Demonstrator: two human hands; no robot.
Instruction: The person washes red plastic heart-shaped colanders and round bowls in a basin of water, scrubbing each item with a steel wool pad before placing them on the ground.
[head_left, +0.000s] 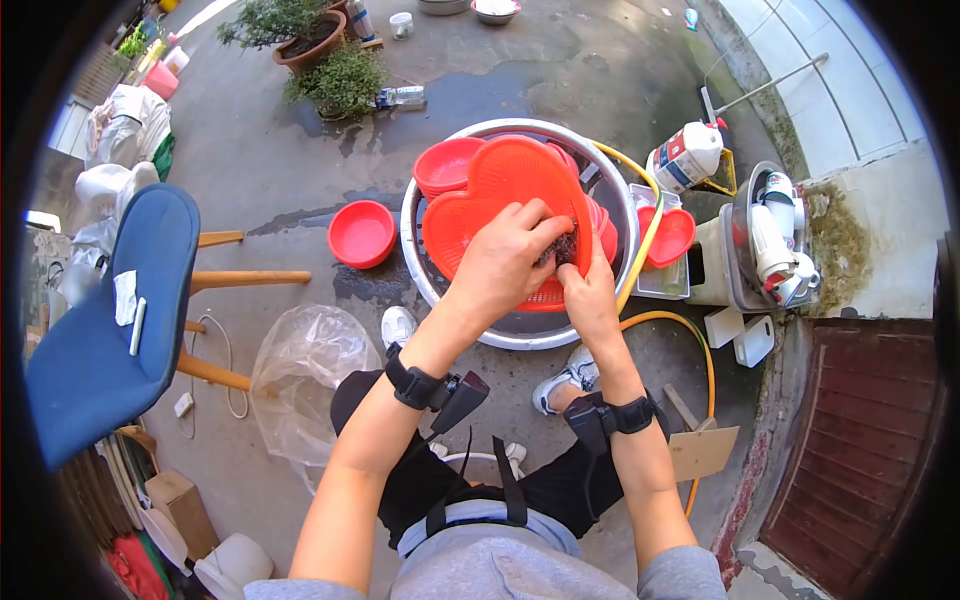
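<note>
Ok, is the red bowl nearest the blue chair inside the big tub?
No, that red bowl sits on the ground, outside the big tub.

Bare forearms [398,375] extend forward and converge, with the left hand [508,255] (its fingers [545,232] curled) close beside the right hand [591,298].

A blue chair [155,270] with wooden legs stands at the left, a crumpled white tissue [125,297] and a slim white object [137,325] on its seat. Beside it, a clear plastic bag [312,375] lies on the concrete ground [270,170]. Toward the top, a clear bottle [401,97] lies next to a leafy plant [345,82]. A dark red door [850,430] is at the lower right, and a cardboard box [183,510] sits at the lower left
</note>
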